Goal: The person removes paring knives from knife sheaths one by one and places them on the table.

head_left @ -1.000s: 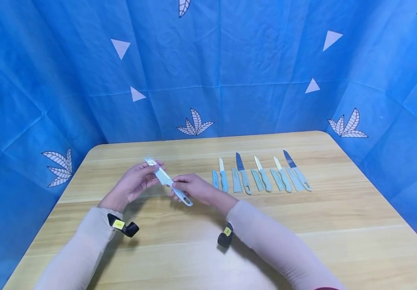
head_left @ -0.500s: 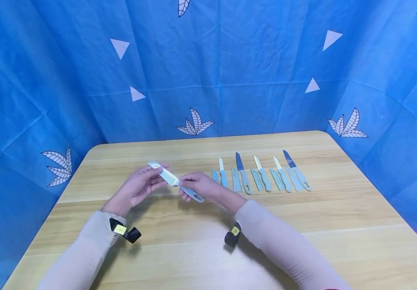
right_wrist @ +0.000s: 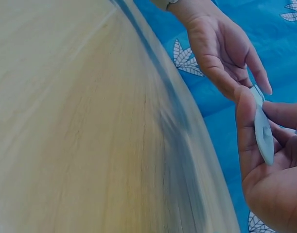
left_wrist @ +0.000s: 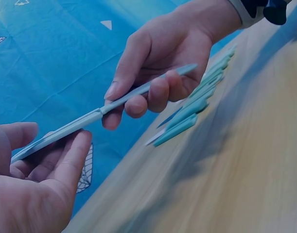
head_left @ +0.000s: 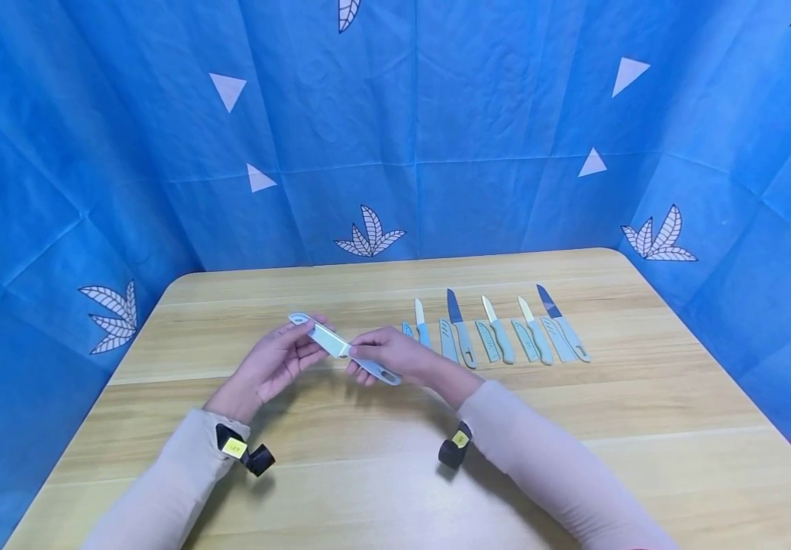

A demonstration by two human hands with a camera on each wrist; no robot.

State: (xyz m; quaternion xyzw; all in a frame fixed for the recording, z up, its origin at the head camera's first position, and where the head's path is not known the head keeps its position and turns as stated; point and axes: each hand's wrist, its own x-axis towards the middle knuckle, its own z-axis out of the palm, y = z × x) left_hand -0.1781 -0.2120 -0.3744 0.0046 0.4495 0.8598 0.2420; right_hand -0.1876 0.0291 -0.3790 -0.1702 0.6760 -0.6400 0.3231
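Both hands hold one pale blue kitchen knife raised over the table. My left hand pinches the sheath, which covers the blade, between thumb and fingers. My right hand grips the handle, its hanging hole showing at the end. Seen edge-on in the left wrist view, sheath and handle meet in one straight line. The right wrist view shows the handle within the curled right fingers; most of the sheath is hidden there.
Right of the hands, several unsheathed knives lie in a row on the wooden table, each beside its own sheath. The right hand overlaps the row's left end in the head view. A blue patterned curtain surrounds the table.
Both hands have shifted right and slightly nearer, carrying the sheathed knife with them. The knife has turned a little flatter across the head view. Its row of neighbours stays put.
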